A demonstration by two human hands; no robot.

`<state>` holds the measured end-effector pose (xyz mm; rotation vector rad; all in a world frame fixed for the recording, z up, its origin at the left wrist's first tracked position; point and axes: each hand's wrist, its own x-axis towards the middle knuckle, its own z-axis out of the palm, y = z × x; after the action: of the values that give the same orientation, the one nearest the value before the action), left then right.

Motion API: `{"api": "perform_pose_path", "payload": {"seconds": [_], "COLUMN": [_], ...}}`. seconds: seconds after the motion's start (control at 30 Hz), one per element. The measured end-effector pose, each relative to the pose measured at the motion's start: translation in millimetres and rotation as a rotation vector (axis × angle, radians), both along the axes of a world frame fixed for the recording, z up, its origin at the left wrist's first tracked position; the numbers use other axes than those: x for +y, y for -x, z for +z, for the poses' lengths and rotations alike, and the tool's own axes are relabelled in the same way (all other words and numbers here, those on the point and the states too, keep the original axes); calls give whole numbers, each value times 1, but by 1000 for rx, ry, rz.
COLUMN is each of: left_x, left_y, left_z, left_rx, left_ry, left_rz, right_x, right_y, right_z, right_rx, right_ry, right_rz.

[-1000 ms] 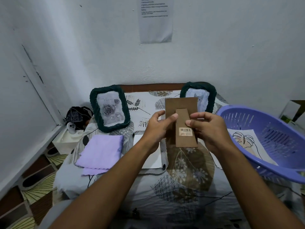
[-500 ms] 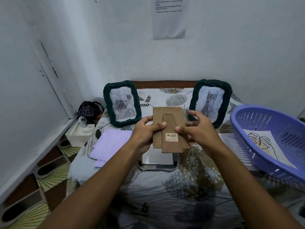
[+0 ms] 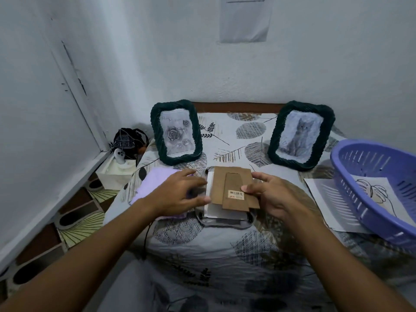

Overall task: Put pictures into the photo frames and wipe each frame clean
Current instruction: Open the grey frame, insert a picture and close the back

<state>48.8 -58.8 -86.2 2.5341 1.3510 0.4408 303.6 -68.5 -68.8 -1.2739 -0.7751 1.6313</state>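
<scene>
The left hand [image 3: 180, 194] is smeared with motion, so its grip can't be read. The brown backing board [image 3: 229, 188] hides most of the frame [image 3: 225, 222] under it. The basket [image 3: 369, 194] and the wall notice [image 3: 245, 21] run off the picture's edges, the notice's print too small to read.

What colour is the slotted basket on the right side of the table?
Light purple, or lavender. The basket shows only in the head view, at the right edge.

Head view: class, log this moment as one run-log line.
stage: fitting brown backing board onto face-down frame | right hand: pinches board | left hand: open beside it | standing frames: two filled
</scene>
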Motion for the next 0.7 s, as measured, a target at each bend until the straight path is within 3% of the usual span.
{"api": "perform_pose_path", "payload": {"seconds": [0.17, 0.7], "left_x": [1, 3], "left_y": [6, 6], "left_z": [0, 2], "left_rx": [258, 310], "left_ry": [-2, 80], "left_rz": [-142, -234], "right_x": [2, 14], "right_y": [10, 16], "right_z": [1, -3], "right_rx": [-25, -103], "right_ry": [11, 39], "right_rz": [40, 52]}}
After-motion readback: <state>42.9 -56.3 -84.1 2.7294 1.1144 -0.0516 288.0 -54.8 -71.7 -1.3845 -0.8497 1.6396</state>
